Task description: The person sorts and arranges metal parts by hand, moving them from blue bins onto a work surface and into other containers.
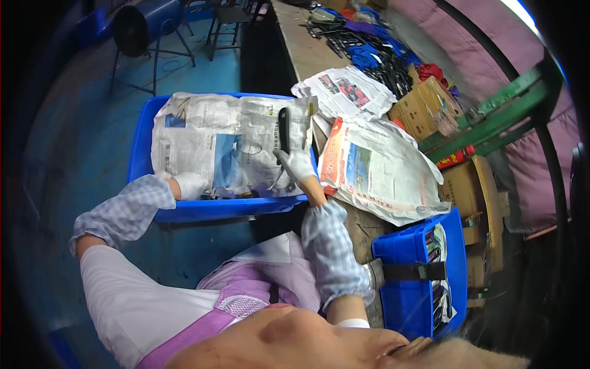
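Observation:
A sheet of newspaper (203,144) lies spread over the blue plastic bin (142,141) in front of me. My right hand (296,165), in a white glove, is over the right part of this sheet. Its thumb and fingers are closed on a tool with a long black handle (284,128). The handle points away from me and has a small hole at its far end; thin metal shows near my fingers, too small to make out. My left hand (189,185), also white-gloved, rests at the sheet's near left edge by the bin's rim. Its fingers do not show clearly.
More newspaper sheets (381,166) lie on the bench right of the bin. Nearer me stands a second blue bin (399,258) with several dark-handled pieces and paper. Black handles (390,71) and cloths are heaped farther back, beside a cardboard box (424,107). A drum-shaped fan (144,27) stands far left.

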{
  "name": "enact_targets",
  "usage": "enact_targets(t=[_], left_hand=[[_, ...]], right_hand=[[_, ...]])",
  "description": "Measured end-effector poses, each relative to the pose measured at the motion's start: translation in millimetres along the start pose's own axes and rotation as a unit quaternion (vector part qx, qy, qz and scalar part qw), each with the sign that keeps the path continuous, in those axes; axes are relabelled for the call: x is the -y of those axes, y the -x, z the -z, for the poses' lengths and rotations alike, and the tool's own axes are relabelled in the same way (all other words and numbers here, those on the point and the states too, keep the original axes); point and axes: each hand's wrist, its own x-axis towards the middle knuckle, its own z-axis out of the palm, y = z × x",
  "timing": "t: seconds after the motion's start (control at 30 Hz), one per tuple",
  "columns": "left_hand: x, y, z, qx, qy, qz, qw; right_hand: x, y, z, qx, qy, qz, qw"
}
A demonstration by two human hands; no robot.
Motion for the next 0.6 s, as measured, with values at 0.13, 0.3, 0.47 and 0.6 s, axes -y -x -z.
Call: enact_targets(t=[0.13, 0.3, 0.47, 0.6], left_hand=[[-8.3, 12.5, 24.1, 0.134, 0.066, 0.114, 0.982], [44.4, 18.1, 30.8, -0.08, 0.261, 0.213, 0.938], [54.1, 29.6, 14.7, 0.124, 0.056, 0.305, 0.942], [47.8, 33.0, 10.2, 0.194, 0.112, 0.357, 0.907]], right_hand=[[12.0, -43.3, -54.4, 0.164, -0.047, -0.038, 0.985], [28.5, -60.6, -74.8, 0.3, -0.007, -0.031, 0.954], [31.5, -70.4, -81.6, 0.311, 0.041, 0.074, 0.947], [101.3, -92.6, -55.3, 0.326, -0.083, 0.087, 0.938]])
